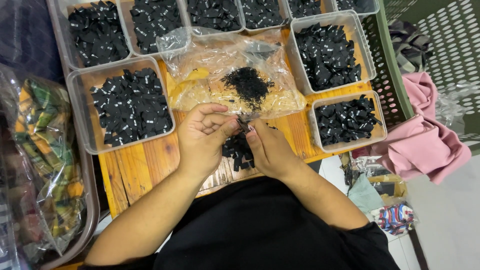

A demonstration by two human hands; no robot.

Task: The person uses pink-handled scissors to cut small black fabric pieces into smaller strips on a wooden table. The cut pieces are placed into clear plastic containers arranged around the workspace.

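Note:
My left hand [202,137] and my right hand [270,147] meet over a small wooden table [145,165], and together they pinch a small black fabric label [243,125] between their fingertips. A loose heap of the same black labels [237,152] lies on the wood just under my hands. Behind them a crumpled clear plastic bag [230,75] holds a dark clump of tiny black pieces [248,85].
Several clear plastic tubs full of black labels ring the table: one at the left [127,105], two at the right [327,52] [347,120], more along the back. A bagged plaid cloth [45,160] lies left; pink cloth [425,140] and a green perforated basket [440,45] right.

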